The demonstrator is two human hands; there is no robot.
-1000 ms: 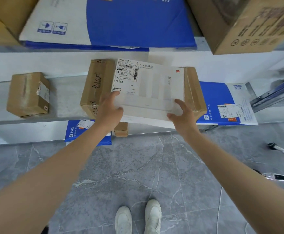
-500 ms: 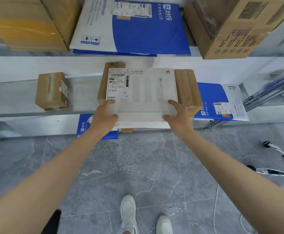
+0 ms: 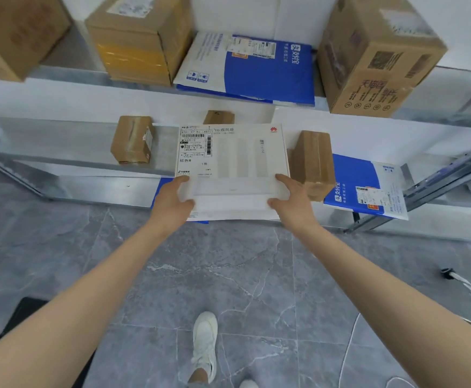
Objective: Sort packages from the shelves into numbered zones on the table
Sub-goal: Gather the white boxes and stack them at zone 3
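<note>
A flat white box (image 3: 239, 161) with a shipping label at its top left and a red logo at its top right is held out in front of the middle shelf (image 3: 60, 147). My left hand (image 3: 174, 201) grips its near left corner, thumb on top. My right hand (image 3: 290, 201) grips its near right corner in the same way. The box hides most of a brown carton (image 3: 218, 117) behind it. The table with numbered zones is out of sight.
On the middle shelf stand a small brown carton (image 3: 133, 140), a long brown carton (image 3: 312, 163) and a blue-and-white mailer (image 3: 366, 186). The upper shelf holds a yellow-taped carton (image 3: 141, 40), a blue mailer (image 3: 251, 65) and a big carton (image 3: 374, 57). Grey tiled floor lies below.
Both hands have drawn the white box off the brown cartons and toward me. The view has tilted up, showing more of the upper shelf.
</note>
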